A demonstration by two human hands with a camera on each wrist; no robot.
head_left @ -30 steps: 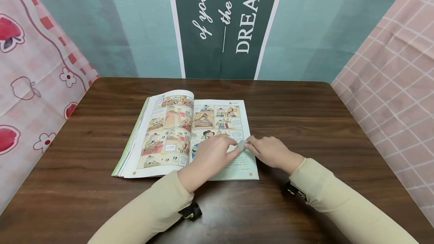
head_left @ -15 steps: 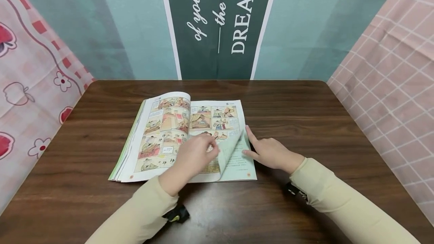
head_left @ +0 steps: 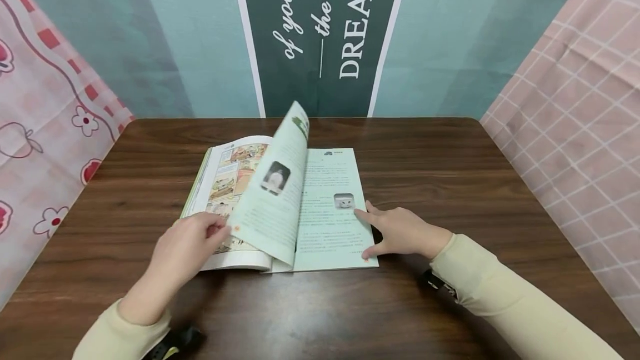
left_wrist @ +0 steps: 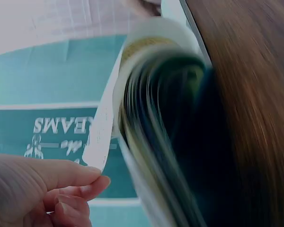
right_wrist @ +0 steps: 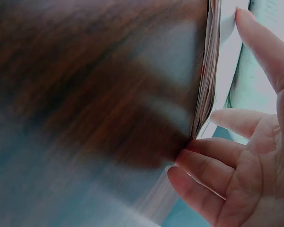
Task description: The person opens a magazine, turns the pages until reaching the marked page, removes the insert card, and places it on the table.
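An illustrated magazine point(head_left: 327, 238) lies spread on the brown table, comic panels on its left side and pale green text on its right. My left hand point(head_left: 182, 251) pinches the lower outer corner of a single page point(head_left: 272, 204), which stands raised and curved over the left side. In the left wrist view, thumb and forefinger point(left_wrist: 83, 175) grip that corner beside the fanned sheets. My right hand point(head_left: 402, 232) rests at the magazine's right edge with spread fingers, thumb and fingertip on the green page. Several fingertips point(right_wrist: 182, 156) touch the stacked page edges point(right_wrist: 209, 66) in the right wrist view.
The wooden table point(head_left: 435, 171) runs back to a teal curtain point(head_left: 200, 32) with a dark lettered panel point(head_left: 320, 93). Pink patterned cloths point(head_left: 45, 126) hang at both sides. A black wrist strap point(head_left: 440, 283) sits at the right cuff.
My left hand has moved left and toward me, drawing the page up and across from the right side. A new green page shows beneath. My right hand has shifted slightly, its thumb now lower.
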